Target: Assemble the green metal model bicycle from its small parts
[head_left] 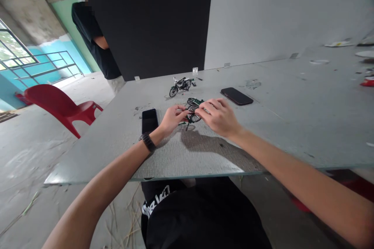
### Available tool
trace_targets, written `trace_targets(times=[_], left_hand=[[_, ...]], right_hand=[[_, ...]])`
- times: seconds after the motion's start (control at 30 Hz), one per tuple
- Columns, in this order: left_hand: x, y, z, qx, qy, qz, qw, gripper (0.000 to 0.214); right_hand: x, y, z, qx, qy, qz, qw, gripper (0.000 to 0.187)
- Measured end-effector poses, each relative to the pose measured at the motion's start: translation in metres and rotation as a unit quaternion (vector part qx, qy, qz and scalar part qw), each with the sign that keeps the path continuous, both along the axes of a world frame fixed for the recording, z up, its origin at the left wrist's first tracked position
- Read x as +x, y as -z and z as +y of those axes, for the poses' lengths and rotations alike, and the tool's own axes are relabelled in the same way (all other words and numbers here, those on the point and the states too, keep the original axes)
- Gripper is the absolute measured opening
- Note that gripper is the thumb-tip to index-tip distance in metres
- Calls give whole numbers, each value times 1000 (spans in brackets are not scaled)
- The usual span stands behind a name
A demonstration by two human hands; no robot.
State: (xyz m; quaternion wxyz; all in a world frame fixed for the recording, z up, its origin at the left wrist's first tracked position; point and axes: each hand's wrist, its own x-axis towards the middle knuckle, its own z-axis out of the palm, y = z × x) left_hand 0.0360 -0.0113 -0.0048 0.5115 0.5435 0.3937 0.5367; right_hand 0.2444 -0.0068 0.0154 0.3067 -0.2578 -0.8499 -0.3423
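Between my two hands is a small green and black toy bicycle (194,113), tilted, with one spoked wheel facing me. My left hand (174,118) pinches it at the wheel's left side, and a dark watch is on that wrist. From the right, my right hand (217,114) grips the bicycle near the wheel and frame; its fingers cover part of the frame. Behind them a second toy bicycle (181,86), dark with silver handlebars, stands upright on the glass-topped table (117,155). A small green piece lies under my left fingers, partly hidden.
A phone (149,120) lies left of my left hand, and another phone (236,96) behind my right hand. Small dark bits lie by the standing bicycle. A black and white partition (157,23) borders the table's back. A person (95,39) stands behind it, near a red chair (64,105).
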Motion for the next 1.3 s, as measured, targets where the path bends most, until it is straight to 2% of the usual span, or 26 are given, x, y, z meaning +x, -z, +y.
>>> trace_targets(times=[0.13, 0.23, 0.33, 0.43, 0.5, 0.6, 0.63, 0.7, 0.9, 1.03, 1.13, 1.23, 1.3], left_hand=[[-2, -3, 3, 0, -43, -12, 999, 12], [-3, -3, 6, 22, -111, -14, 993, 12], [-5, -2, 10, 50, -184, -8, 982, 14], [-9, -1, 12, 74, -223, 15, 972, 15], [-12, -1, 12, 87, -241, 41, 966, 16], [-15, 1, 13, 95, -249, 76, 961, 18], [-15, 2, 13, 90, -246, 80, 962, 18], [-15, 4, 15, 70, -231, 72, 968, 17], [-14, 3, 17, 6, -181, -28, 983, 10], [-16, 1, 16, -45, -114, -101, 987, 10], [-19, 1, 14, -67, -59, -115, 989, 15], [-20, -1, 9, -76, 5, -101, 992, 21], [-21, -4, 5, -73, 49, -83, 993, 32]], right_hand=[[-13, -9, 12, -33, 17, -10, 999, 29], [-29, -13, 21, -68, 30, 11, 997, 30], [-46, -13, 29, -96, 43, 44, 993, 30], [-60, -8, 35, -136, 33, 98, 985, 25], [-67, -3, 37, -189, 21, 157, 969, 19], [-71, 5, 40, -284, 12, 246, 927, 15], [-70, 8, 41, -303, 8, 259, 917, 16], [-65, 11, 43, -312, -9, 257, 915, 22], [-43, 14, 42, -276, -131, 138, 942, 27], [-36, 10, 36, -289, -158, 86, 940, 42], [-37, 8, 34, -288, -180, 69, 938, 41], [-37, 4, 36, -308, -205, 100, 924, 28], [-33, 0, 41, -341, -190, 179, 903, 29]])
